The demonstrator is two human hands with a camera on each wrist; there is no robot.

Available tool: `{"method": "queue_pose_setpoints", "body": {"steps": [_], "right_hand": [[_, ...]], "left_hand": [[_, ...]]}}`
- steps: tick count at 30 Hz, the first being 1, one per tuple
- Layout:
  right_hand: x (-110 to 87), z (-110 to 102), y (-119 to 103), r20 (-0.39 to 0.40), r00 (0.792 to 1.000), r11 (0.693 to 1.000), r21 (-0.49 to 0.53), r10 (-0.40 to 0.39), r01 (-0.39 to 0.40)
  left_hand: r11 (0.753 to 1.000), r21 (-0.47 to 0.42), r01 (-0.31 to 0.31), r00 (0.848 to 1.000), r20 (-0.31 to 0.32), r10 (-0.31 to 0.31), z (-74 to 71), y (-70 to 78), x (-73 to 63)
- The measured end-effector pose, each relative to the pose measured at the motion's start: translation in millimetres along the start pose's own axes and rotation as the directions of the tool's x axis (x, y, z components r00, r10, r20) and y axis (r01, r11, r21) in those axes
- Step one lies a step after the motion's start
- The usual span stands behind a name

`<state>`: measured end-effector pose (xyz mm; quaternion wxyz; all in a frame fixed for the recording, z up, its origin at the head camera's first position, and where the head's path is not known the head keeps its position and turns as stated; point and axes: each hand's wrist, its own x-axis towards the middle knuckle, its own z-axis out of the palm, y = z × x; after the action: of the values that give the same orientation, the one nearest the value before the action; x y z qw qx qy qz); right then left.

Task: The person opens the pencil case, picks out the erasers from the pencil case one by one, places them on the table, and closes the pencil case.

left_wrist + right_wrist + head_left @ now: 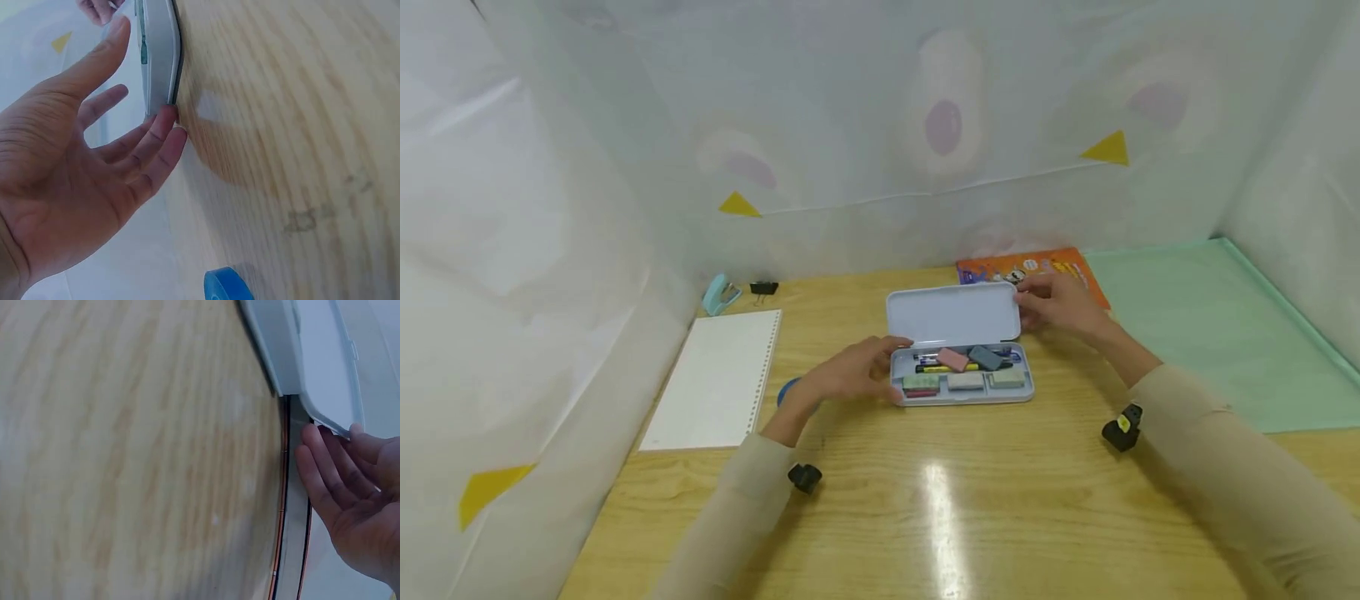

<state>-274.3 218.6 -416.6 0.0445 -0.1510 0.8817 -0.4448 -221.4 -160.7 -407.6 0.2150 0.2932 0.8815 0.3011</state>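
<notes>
A white sheet [820, 125] hangs behind the wooden tabletop [865, 517]. A pale green mat [1225, 333] covers the tabletop's back right corner. A blank pad [715, 379] lies along the left edge. An orange book [1067, 261] lies at the back edge, beside the mat, partly hidden by the raised lid and a hand.

The case [958, 401] sits nearer the back edge than the front, about midway between pad and mat, its lid [953, 317] tipped up and back. The right hand [1060, 304] pinches the lid's right end between thumb and fingers, a narrow grip. The left hand [853, 371] is spread wide, its fingertips touching the case's left end.

At the back left corner stands a light blue stapler [715, 295], with a black clip [764, 287] just beside it. A blue tape roll [226, 287] lies between the pad and the case, partly behind the left wrist.

In the case, 3 blocks [966, 381] sit in the front row; behind them 2 erasers [952, 360], 1 pink and 1 dark blue, lie on pens, 1 of them a yellow pen [934, 368]. Thin red sticks [921, 393] lie in the front left compartment
</notes>
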Motion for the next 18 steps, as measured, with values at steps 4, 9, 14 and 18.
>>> {"method": "queue_pose_setpoints", "body": {"steps": [4, 9, 14, 18], "right_hand": [[0.0, 5, 2, -0.015, 0.998, 0.997, -0.049, 0.053, -0.054], [-11.5, 6, -2, -0.088, 0.996, 0.996, -0.081, 0.024, -0.031], [-32.7, 8, -14, -0.075, 0.997, 1.0, -0.024, -0.012, 0.01], [-46.5, 15, -25, 0.058, 0.998, 0.999, 0.033, -0.019, 0.017]], "left_hand": [[0.998, 0.032, 0.06, 0.998, 0.016, -0.06, 0.3, 0.9, 1.5], [0.993, -0.003, 0.116, 0.992, 0.05, -0.116, 0.9, -0.8, 4.3], [0.993, -0.025, 0.117, 0.989, 0.089, -0.115, -1.2, -6.1, 10.2], [0.991, -0.031, 0.127, 0.986, 0.113, -0.122, -4.9, -7.6, 12.6]]}}
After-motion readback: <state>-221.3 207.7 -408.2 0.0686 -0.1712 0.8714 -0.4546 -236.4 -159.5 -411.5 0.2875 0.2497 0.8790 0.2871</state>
